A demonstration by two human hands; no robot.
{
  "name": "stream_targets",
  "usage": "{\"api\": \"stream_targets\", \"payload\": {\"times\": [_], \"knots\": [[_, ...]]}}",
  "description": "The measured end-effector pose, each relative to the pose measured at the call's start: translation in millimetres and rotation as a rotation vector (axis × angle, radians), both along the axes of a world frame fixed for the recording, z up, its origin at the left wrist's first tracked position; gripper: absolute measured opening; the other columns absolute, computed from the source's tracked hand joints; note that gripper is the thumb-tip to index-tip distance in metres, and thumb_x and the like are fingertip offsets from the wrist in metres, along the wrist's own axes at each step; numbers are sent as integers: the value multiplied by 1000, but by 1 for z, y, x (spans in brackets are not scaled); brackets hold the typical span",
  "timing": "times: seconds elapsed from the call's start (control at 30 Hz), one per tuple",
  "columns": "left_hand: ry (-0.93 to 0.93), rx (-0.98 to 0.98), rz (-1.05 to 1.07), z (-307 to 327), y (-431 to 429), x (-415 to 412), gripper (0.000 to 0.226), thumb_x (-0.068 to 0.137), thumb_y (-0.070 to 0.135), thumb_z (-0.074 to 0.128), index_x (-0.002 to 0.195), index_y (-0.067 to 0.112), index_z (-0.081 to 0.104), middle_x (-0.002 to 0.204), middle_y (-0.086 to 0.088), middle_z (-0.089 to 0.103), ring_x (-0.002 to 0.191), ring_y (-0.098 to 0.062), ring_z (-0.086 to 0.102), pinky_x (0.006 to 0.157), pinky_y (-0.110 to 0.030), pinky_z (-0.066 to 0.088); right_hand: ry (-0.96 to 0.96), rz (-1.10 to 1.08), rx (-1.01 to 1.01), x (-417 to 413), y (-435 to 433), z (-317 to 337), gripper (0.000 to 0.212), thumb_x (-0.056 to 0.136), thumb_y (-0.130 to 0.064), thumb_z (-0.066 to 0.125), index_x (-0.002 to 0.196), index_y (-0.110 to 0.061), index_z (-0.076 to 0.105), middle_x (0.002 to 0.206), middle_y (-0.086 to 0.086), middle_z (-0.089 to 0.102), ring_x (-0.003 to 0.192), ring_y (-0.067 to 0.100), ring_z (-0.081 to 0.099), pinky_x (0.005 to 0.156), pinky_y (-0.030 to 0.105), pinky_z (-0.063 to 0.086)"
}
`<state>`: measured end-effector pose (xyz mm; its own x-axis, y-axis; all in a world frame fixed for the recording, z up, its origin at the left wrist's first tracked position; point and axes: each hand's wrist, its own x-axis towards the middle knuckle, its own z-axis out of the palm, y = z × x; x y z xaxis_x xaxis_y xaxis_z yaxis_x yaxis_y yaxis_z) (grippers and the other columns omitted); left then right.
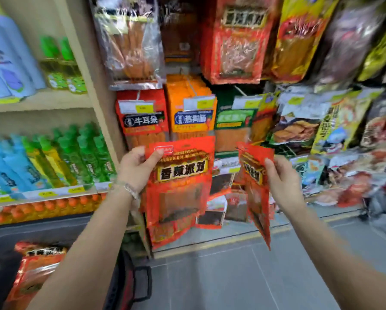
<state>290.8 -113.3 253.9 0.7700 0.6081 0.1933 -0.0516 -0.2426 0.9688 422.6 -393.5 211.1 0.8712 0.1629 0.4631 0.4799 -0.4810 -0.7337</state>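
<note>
My left hand point(137, 168) pinches the top left corner of a red snack packet point(181, 189) with a yellow label, held flat towards me; more red packets seem to hang behind it. My right hand point(281, 182) pinches a second red snack packet point(255, 189) by its upper edge, turned edge-on and hanging down. Both packets are in front of a rack of hanging snack bags. A bracelet sits on my left wrist.
A dark shopping basket point(60, 227) at lower left holds another red packet point(37, 267). Hanging snack bags point(232, 41) fill the rack ahead and to the right. Shelves on the left carry spray bottles point(75, 155). Grey tiled floor point(232, 276) lies below.
</note>
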Motion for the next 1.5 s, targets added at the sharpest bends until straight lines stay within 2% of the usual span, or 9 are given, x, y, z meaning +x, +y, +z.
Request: {"api": "stream_targets", "payload": {"times": [0.2,0.43,0.67,0.8,0.93,1.0,1.17,1.3,1.5], "knots": [[-158,78,-102,62,-19,75,12,90,16,60,80,22,64,62,24,66,61,10,60,61,-9,48,-177,-38,76,76,-18,74,24,100,-28,44,89,-8,55,70,-2,50,66,8,42,60,30,25],[-304,249,-89,120,-16,156,7,88,30,63,83,27,67,86,5,70,82,-14,65,85,-38,53,-194,42,338,159,-1,160,19,100,-23,45,90,-10,53,87,10,53,83,14,47,76,30,38],[-415,133,-107,156,-7,214,10,82,32,67,76,38,72,80,13,73,76,-6,68,75,-31,54,-193,158,501,224,42,219,14,98,-15,48,85,-18,53,76,-12,50,61,-17,47,64,2,35],[-453,65,-112,169,0,238,12,83,25,68,75,33,72,79,8,74,74,-7,69,70,-28,53,-117,187,599,253,64,245,28,95,-23,51,67,-25,53,66,-14,49,60,-5,46,62,16,36],[-475,33,-107,177,2,254,10,83,20,68,75,25,71,75,6,73,69,-8,68,61,-21,53,97,271,705,279,82,265,18,91,-27,54,73,-23,55,87,1,59,87,21,57,77,36,45],[-481,30,-96,180,1,261,10,84,19,68,75,23,70,74,5,73,68,-7,68,59,-19,53,153,291,726,289,89,271,15,89,-24,55,74,-21,53,83,9,54,81,24,53,71,38,42],[-481,10,-82,185,0,275,10,84,22,67,76,26,72,80,1,74,74,-13,70,63,-24,55,212,252,735,306,100,271,15,90,-17,57,75,-17,54,69,2,50,60,15,47,53,23,36],[-495,5,-66,186,-7,285,11,85,20,66,77,24,70,77,2,74,70,-11,70,59,-22,53,88,218,717,320,102,256,25,89,-20,61,67,-20,48,70,1,47,66,13,46,63,22,39],[-509,-22,-27,187,-18,300,12,87,20,65,77,24,70,76,3,74,70,-11,70,62,-25,55,-37,133,633,325,95,243,20,85,-26,66,88,-21,47,73,-6,44,63,7,42,54,10,35]]}}
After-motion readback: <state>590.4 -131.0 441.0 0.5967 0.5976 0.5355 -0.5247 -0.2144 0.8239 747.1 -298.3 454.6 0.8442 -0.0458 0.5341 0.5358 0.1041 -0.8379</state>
